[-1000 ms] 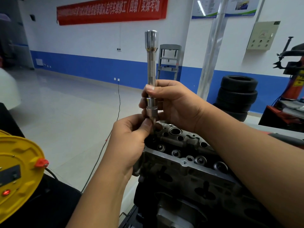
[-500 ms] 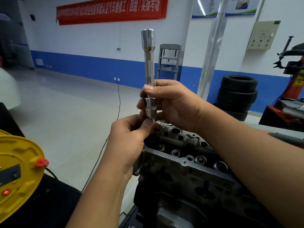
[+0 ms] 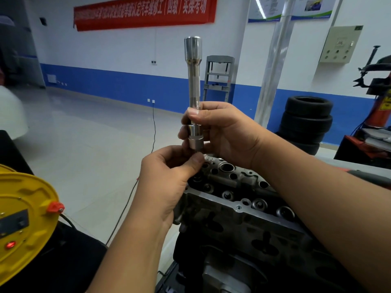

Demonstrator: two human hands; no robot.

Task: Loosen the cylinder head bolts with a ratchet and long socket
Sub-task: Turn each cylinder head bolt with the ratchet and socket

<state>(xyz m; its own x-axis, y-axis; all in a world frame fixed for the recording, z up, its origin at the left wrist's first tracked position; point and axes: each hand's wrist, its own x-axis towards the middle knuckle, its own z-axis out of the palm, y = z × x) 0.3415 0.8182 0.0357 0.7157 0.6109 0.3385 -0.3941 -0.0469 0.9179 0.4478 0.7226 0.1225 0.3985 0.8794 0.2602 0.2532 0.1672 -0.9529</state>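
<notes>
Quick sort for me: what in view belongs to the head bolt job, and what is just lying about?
Job:
- long socket, upright, gripped by right hand
- left hand, pinching something small below the socket's lower end
- cylinder head

Lying about:
- yellow cable reel
- stacked tyres
- black cable on the floor

No ratchet visible.

An automotive training workshop is shown. A cylinder head (image 3: 243,199) is mounted in the foreground, and stacked tyres (image 3: 306,121) are seen against a white wall with a blue lower band. A red banner (image 3: 143,11) is hung high, a tyre-changing machine (image 3: 378,85) is placed at the right, and a yellow cable reel (image 3: 23,218) is set at the left.
</notes>
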